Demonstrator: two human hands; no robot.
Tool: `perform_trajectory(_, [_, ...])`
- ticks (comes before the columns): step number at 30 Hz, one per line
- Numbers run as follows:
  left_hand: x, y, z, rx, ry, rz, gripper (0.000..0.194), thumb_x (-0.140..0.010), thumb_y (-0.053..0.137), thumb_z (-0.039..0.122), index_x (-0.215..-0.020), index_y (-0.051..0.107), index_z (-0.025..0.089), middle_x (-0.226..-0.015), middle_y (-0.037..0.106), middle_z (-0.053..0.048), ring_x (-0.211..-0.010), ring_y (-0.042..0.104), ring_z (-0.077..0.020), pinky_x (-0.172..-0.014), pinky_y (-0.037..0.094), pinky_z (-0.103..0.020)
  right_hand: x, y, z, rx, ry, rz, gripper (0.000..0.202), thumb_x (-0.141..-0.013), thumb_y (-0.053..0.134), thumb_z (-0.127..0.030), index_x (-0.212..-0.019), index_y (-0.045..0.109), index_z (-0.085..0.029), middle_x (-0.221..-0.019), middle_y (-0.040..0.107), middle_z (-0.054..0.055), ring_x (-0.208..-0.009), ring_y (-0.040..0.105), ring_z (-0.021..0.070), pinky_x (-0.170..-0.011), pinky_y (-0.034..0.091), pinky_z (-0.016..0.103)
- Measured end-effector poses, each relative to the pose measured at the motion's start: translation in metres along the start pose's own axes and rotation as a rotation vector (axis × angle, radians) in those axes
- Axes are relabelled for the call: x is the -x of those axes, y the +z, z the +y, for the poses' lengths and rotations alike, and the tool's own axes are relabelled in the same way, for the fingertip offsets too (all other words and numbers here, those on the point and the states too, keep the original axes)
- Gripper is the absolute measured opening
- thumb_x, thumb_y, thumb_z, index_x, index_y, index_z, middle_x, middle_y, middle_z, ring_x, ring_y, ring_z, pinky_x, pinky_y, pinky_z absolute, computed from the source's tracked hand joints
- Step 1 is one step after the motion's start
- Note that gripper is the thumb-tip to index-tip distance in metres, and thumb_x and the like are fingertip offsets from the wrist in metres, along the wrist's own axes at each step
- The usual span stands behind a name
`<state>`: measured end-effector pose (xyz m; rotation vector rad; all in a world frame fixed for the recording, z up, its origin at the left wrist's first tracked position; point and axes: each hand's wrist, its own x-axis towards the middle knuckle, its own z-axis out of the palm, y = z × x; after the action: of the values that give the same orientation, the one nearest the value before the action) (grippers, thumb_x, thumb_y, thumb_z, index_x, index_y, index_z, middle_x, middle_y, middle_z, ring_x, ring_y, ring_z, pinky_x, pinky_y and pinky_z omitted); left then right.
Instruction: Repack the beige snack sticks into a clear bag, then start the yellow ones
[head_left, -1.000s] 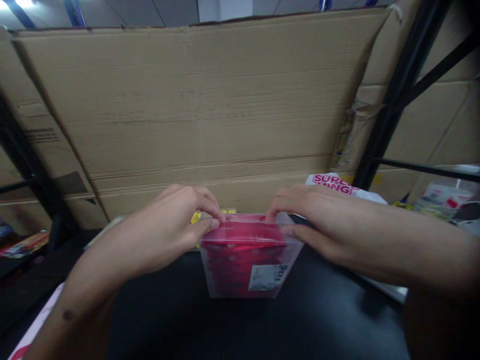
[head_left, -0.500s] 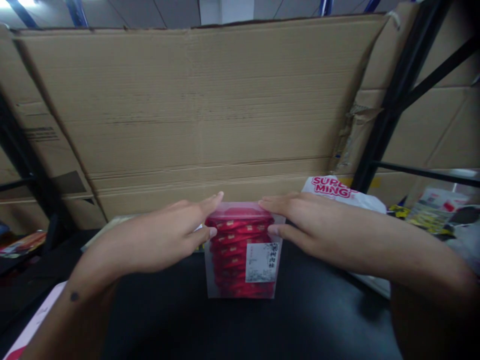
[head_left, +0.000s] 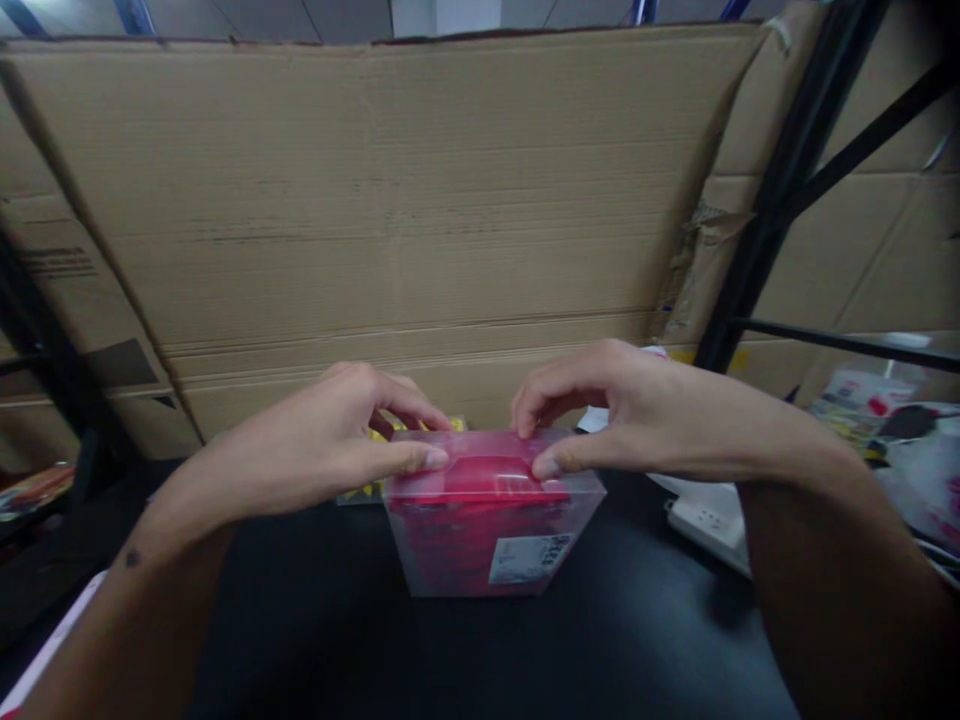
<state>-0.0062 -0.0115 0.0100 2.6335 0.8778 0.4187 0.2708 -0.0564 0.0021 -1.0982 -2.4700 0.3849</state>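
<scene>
R hand (head_left: 634, 405) has curled more vs. prev., atop box (head_left: 465, 545); L hand (head_left: 349, 428) atop too; both half-open, can't tell if gripping.

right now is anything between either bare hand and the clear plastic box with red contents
No, nothing visible: the bare left hand and bare right hand both touch the top of the clear plastic box. The white plastic power strip lies off to its right.
</scene>
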Motion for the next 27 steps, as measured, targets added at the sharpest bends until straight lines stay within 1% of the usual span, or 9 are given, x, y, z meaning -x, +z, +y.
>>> perform_trajectory(2, [0.001, 0.000, 0.001, 0.002, 0.026, -0.029, 0.025, -0.089, 0.070, 0.031, -0.111, 0.082, 0.031, -0.107, 0.080, 0.002, -0.092, 0.073, -0.0200, -0.077, 0.051, -0.024, 0.002, 0.000, -0.003, 0.036, -0.014, 0.011, 0.021, -0.088, 0.076, -0.039, -0.100, 0.078, -0.022, -0.094, 0.077, 0.000, -0.087, 0.069, 0.0171, -0.078, 0.050, 0.027])
perform_trajectory(4, [0.001, -0.001, 0.001, -0.018, 0.053, -0.040, 0.025, -0.089, 0.070, 0.030, -0.111, 0.082, 0.031, -0.105, 0.081, 0.002, -0.089, 0.073, -0.0195, -0.075, 0.050, -0.024, 0.003, 0.001, -0.005, 0.090, -0.031, 0.034, 0.018, -0.089, 0.074, -0.035, -0.101, 0.077, -0.022, -0.093, 0.076, 0.000, -0.086, 0.069, 0.0166, -0.077, 0.048, 0.027])
perform_trajectory(8, [0.001, -0.001, 0.000, -0.083, 0.117, -0.018, 0.025, -0.093, 0.068, 0.035, -0.112, 0.082, 0.029, -0.104, 0.082, 0.000, -0.086, 0.074, -0.0192, -0.074, 0.049, -0.024, 0.003, 0.003, -0.008, 0.134, -0.045, 0.056, 0.011, -0.090, 0.070, -0.027, -0.098, 0.076, -0.022, -0.088, 0.075, -0.001, -0.081, 0.067, 0.0155, -0.073, 0.046, 0.026])
perform_trajectory(13, [-0.002, 0.001, -0.001, -0.117, 0.183, 0.020, 0.027, -0.097, 0.063, 0.038, -0.112, 0.082, 0.026, -0.102, 0.082, -0.002, -0.083, 0.074, -0.0176, -0.074, 0.050, -0.024, 0.001, 0.005, -0.006, 0.167, -0.063, 0.105, 0.006, -0.089, 0.069, -0.025, -0.089, 0.072, -0.020, -0.082, 0.071, -0.001, -0.077, 0.064, 0.0148, -0.071, 0.042, 0.026])
perform_trajectory(16, [-0.003, 0.003, -0.002, -0.129, 0.175, 0.040, 0.027, -0.097, 0.062, 0.038, -0.109, 0.083, 0.027, -0.100, 0.082, -0.002, -0.082, 0.074, -0.0179, -0.073, 0.050, -0.024, 0.000, 0.006, -0.004, 0.162, -0.076, 0.118, 0.005, -0.089, 0.068, -0.024, -0.088, 0.071, -0.020, -0.081, 0.070, -0.001, -0.076, 0.063, 0.0149, -0.070, 0.041, 0.026])
perform_trajectory(20, [-0.005, 0.005, -0.003, -0.119, 0.162, 0.057, 0.028, -0.096, 0.062, 0.040, -0.109, 0.083, 0.026, -0.099, 0.082, -0.003, -0.082, 0.074, -0.0184, -0.073, 0.050, -0.024, -0.002, 0.007, -0.003, 0.141, -0.083, 0.105, 0.005, -0.089, 0.068, -0.023, -0.090, 0.071, -0.019, -0.080, 0.071, 0.000, -0.075, 0.063, 0.0150, -0.068, 0.041, 0.026])
perform_trajectory(23, [-0.006, 0.006, -0.005, -0.102, 0.141, 0.062, 0.026, -0.094, 0.064, 0.037, -0.109, 0.082, 0.025, -0.098, 0.082, -0.003, -0.081, 0.073, -0.0184, -0.073, 0.050, -0.025, -0.003, 0.007, -0.003, 0.132, -0.073, 0.101, 0.006, -0.090, 0.066, -0.020, -0.088, 0.072, -0.019, -0.081, 0.072, 0.000, -0.075, 0.064, 0.0150, -0.070, 0.042, 0.026])
perform_trajectory(27, [-0.009, 0.006, -0.009, 0.030, 0.086, 0.057, 0.023, -0.092, 0.068, 0.034, -0.107, 0.080, 0.021, -0.096, 0.080, -0.003, -0.081, 0.073, -0.0177, -0.073, 0.052, -0.025, -0.008, 0.005, -0.001, 0.069, -0.034, 0.070, 0.010, -0.091, 0.065, -0.021, -0.086, 0.073, -0.019, -0.084, 0.073, 0.000, -0.077, 0.065, 0.0151, -0.072, 0.044, 0.027])
